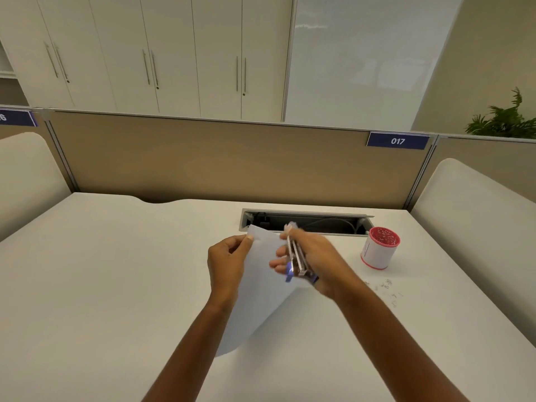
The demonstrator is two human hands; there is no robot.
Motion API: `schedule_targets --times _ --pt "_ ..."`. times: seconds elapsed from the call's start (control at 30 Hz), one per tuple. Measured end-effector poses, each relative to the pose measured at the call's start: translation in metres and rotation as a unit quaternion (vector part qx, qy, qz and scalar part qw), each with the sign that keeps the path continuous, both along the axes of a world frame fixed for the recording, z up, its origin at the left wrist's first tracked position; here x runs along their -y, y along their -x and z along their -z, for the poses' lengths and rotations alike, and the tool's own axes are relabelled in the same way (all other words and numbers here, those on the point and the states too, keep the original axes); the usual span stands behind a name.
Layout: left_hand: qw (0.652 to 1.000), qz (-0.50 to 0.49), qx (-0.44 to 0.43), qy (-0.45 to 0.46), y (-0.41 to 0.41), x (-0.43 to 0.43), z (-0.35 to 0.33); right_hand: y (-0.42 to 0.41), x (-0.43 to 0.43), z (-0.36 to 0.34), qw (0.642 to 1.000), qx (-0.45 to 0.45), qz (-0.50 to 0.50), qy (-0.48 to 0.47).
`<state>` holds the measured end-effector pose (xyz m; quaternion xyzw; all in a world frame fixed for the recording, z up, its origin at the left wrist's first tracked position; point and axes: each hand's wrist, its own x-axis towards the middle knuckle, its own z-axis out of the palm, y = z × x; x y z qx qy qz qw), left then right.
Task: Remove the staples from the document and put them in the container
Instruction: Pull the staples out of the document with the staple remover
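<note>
Centre of frame: left hand (pixel 229 264) pinched the top-left corner of the document (pixel 258 300), thumb and fingers curled on the edge. Doc = white sheets, held up off the desk (pixel 116 271) and slanting toward lower centre, where the bottom end curled and touched the desk surface.

Just right of it, right hand (pixel 316 256) gripped a silver metal tool (pixel 297 256) w/ a blue end, fingers wrapped round it. Tool ran approx. top to bottom across the doc's right edge, blue end lowest. Motion blur here, so can't tell whether the tool's tip was touching the paper or what sat at the tip. Both forearms came in from the bottom edge, bare.

Right of centre: container (pixel 380 248), a small round cup w/ red rim and base and a white band, upright on the desk, well apart from both hands. Below it, toward the right edge, loose staples (pixel 387 287) lay scattered on the desk, outside the container. Contents of the cup not readable.

Behind the hands, a cable slot (pixel 304 221) cut into the desk, open, w/ wires inside. Tan partition (pixel 203 158) across mid-frame, w/ a blue tag reading "017" (pixel 397 141) at its right end. White cabinets (pixel 162 53) filled the upper left; a green plant (pixel 504 120) at the right edge.
</note>
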<state>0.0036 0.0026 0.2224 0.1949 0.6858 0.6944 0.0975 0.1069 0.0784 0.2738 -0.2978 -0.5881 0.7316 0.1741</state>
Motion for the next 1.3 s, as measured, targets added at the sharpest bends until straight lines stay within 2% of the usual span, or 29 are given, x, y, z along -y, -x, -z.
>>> schedule_targets --times 0.1,0.27,0.9,1.3 --pt "0.994 0.024 0.099 -0.034 -0.006 0.0 -0.005 0.004 0.009 0.016 0.997 0.041 -0.05 0.033" --pt "0.988 0.04 0.144 -0.039 -0.013 0.0 -0.007 0.011 0.008 0.024 0.995 0.061 -0.061 0.059" --pt "0.997 0.043 0.053 -0.045 -0.014 -0.009 0.003 0.016 0.0 0.031 0.992 0.032 -0.015 0.124" --pt "0.997 -0.015 -0.012 -0.073 -0.014 -0.019 0.016 0.019 0.011 0.028 0.969 -0.031 0.043 0.243"
